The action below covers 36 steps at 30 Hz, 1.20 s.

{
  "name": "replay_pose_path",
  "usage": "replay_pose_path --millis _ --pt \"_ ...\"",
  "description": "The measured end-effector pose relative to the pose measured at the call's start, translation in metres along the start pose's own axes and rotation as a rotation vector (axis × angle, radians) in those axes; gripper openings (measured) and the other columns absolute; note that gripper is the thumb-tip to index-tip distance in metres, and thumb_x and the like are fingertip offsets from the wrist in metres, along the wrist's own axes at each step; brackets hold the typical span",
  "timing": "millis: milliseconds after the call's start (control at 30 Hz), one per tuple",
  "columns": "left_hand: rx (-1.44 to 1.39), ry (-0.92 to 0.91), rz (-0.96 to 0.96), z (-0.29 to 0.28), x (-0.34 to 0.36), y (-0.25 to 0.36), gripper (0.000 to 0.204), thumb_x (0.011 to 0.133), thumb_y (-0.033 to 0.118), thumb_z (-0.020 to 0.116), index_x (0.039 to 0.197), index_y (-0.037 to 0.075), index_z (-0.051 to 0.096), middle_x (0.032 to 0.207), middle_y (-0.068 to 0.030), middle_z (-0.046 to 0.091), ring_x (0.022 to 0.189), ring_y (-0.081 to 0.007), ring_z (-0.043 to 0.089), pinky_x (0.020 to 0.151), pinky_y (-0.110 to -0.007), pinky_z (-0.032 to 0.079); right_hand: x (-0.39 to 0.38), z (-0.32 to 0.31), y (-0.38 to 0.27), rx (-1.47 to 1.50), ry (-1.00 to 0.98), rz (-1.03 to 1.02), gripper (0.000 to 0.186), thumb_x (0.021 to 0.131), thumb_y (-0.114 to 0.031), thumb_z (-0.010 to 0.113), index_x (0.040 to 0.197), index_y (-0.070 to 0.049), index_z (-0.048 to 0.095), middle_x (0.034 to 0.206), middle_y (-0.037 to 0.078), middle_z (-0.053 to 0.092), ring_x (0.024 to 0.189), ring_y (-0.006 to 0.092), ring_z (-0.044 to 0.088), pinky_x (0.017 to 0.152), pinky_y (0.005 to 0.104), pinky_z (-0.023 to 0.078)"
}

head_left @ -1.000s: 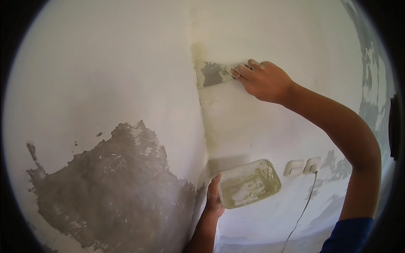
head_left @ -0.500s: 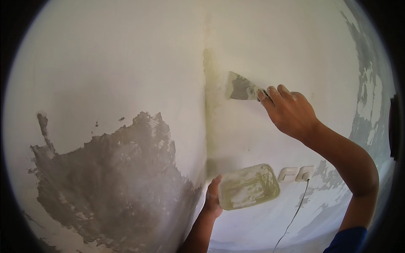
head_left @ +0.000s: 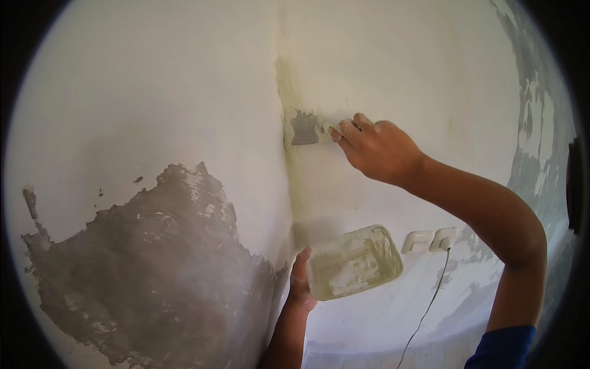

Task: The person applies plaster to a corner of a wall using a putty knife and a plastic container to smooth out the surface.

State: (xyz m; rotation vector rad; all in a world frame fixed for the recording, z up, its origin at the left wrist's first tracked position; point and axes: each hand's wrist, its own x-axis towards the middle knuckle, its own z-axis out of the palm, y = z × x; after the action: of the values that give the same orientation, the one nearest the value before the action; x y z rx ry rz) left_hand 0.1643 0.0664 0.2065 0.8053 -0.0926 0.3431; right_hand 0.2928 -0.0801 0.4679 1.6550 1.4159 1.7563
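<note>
As the scraper (head_left: 305, 128) points left, axis near-level

The left wall (head_left: 153, 92) meets the right wall (head_left: 393, 67) at an upright corner (head_left: 276, 34). Low on the left wall spreads a ragged grey patch (head_left: 141, 264). The right wall carries greenish filler (head_left: 296, 190) along the corner, the scraper (head_left: 305, 130) against it, and lower, a switch (head_left: 417, 242) beside a socket (head_left: 440, 234) with a plug (head_left: 446, 244).
</note>
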Motion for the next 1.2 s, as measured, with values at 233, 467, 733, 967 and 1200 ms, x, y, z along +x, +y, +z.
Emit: replay_pose_path --millis 233,467,733,967,1200 --pt "0.016 -0.011 0.020 0.012 -0.009 0.014 0.063 0.102 0.054 0.052 0.140 0.004 0.059 0.133 -0.0140 0.065 0.123 -0.0282 0.061 0.108 -0.046 0.048 -0.029 -0.032 0.036 -0.066 -0.096 0.027 0.028 0.093 -0.010 0.064 0.120 -0.005 0.073 0.113 0.009 0.068 0.112 0.0271 0.069 0.067 0.0359 0.061" --pt "-0.025 -0.010 0.010 0.020 -0.009 0.015 0.063 0.102 0.053 0.054 0.141 0.003 0.058 0.133 -0.0148 0.065 0.123 -0.0288 0.062 0.108 -0.046 0.048 -0.025 -0.084 0.046 -0.128 -0.154 0.047 0.034 0.091 -0.007 0.066 0.124 -0.005 0.072 0.105 0.010 0.069 0.103 0.0243 0.070 0.063 0.0346 0.059" --pt "-0.015 -0.014 0.024 0.012 -0.004 0.007 0.063 0.102 0.052 0.056 0.141 0.003 0.058 0.133 -0.0119 0.065 0.122 -0.0259 0.062 0.107 -0.043 0.048 0.058 -0.065 0.077 -0.217 0.095 0.364 0.016 0.086 -0.004 0.069 0.100 0.000 0.073 0.083 0.009 0.064 0.077 0.0218 0.067 0.055 0.0338 0.055" --pt "-0.040 0.030 0.019 0.006 -0.005 0.004 0.065 0.101 0.052 0.059 0.142 0.002 0.055 0.133 -0.0108 0.064 0.125 -0.0255 0.060 0.108 -0.042 0.047 0.096 -0.057 0.064 -0.345 0.019 0.373 0.005 0.085 -0.002 0.070 0.090 -0.002 0.071 0.084 0.006 0.062 0.078 0.0169 0.066 0.049 0.0293 0.051" --pt "-0.050 0.020 0.049 0.009 -0.007 0.006 0.064 0.101 0.053 0.060 0.137 0.000 0.059 0.129 -0.0121 0.066 0.118 -0.0260 0.065 0.105 -0.042 0.050 0.115 -0.058 0.082 -0.275 0.116 0.519 0.015 0.086 -0.002 0.070 0.100 0.002 0.072 0.087 0.007 0.063 0.073 0.0172 0.066 0.048 0.0300 0.052"
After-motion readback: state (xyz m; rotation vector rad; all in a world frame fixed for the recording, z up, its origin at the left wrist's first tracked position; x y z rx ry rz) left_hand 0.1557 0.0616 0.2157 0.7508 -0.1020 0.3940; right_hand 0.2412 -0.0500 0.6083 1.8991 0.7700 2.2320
